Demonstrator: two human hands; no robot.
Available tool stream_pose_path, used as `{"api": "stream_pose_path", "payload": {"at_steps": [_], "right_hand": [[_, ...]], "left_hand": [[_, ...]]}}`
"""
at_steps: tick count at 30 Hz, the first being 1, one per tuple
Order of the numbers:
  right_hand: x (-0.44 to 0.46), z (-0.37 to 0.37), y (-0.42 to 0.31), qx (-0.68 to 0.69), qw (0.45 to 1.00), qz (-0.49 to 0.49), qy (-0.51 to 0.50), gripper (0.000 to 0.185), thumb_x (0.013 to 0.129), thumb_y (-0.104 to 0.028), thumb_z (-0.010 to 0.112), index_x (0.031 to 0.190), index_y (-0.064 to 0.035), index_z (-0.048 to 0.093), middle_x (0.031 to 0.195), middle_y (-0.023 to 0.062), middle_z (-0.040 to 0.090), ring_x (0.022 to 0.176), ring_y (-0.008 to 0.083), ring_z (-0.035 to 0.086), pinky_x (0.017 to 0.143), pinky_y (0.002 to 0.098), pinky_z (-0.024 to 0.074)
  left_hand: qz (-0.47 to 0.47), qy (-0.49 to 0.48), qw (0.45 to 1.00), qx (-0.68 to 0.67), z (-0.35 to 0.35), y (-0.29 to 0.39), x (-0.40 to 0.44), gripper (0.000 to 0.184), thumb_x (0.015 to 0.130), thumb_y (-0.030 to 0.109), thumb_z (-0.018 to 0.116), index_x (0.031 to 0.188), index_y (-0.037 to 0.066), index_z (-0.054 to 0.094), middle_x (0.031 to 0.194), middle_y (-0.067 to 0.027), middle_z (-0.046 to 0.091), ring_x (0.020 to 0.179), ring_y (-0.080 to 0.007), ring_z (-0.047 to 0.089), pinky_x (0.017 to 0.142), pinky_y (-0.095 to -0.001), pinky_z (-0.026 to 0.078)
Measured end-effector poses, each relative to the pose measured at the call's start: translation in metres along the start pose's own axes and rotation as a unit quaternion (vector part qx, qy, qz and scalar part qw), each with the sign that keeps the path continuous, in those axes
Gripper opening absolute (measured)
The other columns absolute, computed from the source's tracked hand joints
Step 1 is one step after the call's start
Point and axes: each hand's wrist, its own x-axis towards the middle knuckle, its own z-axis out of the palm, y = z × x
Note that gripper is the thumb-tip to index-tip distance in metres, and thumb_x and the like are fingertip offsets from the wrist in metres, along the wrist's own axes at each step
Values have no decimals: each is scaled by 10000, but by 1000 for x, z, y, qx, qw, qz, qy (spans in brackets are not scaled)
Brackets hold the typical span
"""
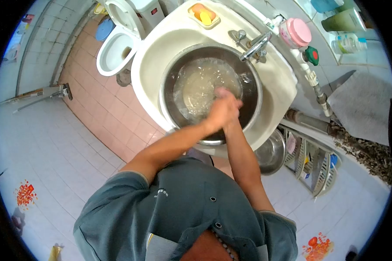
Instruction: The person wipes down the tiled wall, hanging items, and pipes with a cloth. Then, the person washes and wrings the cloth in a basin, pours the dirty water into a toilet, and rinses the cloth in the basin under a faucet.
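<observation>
A metal basin (164,114) sits in the cream washbasin (146,65) and holds cloudy, rippling water (200,89). Over the right part of the water, my left hand (224,108) crosses in front of my right hand (237,114), and the two touch. Motion smears the fingers of my left hand, while those of my right hand are mostly hidden behind it. Whether anything lies between my hands I cannot make out. Above the basin's far right rim juts a chrome tap (256,47).
A soap dish (204,17) stands on the washbasin's back edge. At the right are a pink container (295,33), a pipe with a green valve (311,55) and a grey cloth (363,106). Another metal bowl (270,154) and a plastic rack (311,163) are lower right. A toilet (113,52) stands left.
</observation>
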Motion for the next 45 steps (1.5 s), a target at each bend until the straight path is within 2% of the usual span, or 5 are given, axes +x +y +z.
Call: {"api": "stream_pose_path", "payload": {"at_steps": [11, 15, 20, 32, 45], "right_hand": [[-16, -32, -2, 197, 897, 346, 192, 783, 921, -677, 391, 1493, -151, 295, 1553, 110, 222, 1409, 384, 220, 1027, 724, 201], [8, -57, 59, 376, 884, 276, 28, 709, 914, -695, 385, 1345, -144, 497, 1361, 131, 517, 1176, 275, 543, 962, 456, 447], [21, -42, 72, 532, 802, 142, -231, 583, 932, -612, 449, 1203, -114, 580, 1159, 111, 623, 1018, 224, 599, 869, 365, 495], [-5, -30, -8, 248, 884, 349, 189, 849, 911, -660, 434, 1547, -252, 47, 1594, 140, 92, 1424, 427, 197, 1075, 692, 148], [33, -50, 121, 358, 929, 96, -11, 490, 988, -510, 435, 1134, -73, 603, 943, 54, 644, 913, 216, 629, 795, 357, 511]], "left_hand": [[-150, -87, 939, 298, -75, -81, 55, 386, 888, 151, 555, 1267, 83, 534, 1141, -260, 586, 1009, -415, 597, 920, -457, 480], [-80, -219, 937, -260, -2, -91, 11, 263, 888, 163, 583, 1118, 38, 601, 1025, -185, 641, 990, -316, 609, 893, -409, 480], [9, -85, 983, 165, 8, -9, -4, 221, 903, 216, 551, 987, 39, 653, 937, -220, 647, 889, -385, 633, 815, -475, 483], [-125, -39, 982, 137, -76, -106, 53, 254, 930, 251, 560, 956, 26, 674, 924, -187, 679, 881, -325, 645, 823, -454, 500], [-148, 18, 986, 74, -22, 7, 33, 299, 918, 261, 508, 879, 18, 678, 831, -239, 664, 746, -399, 662, 708, -455, 526]]}}
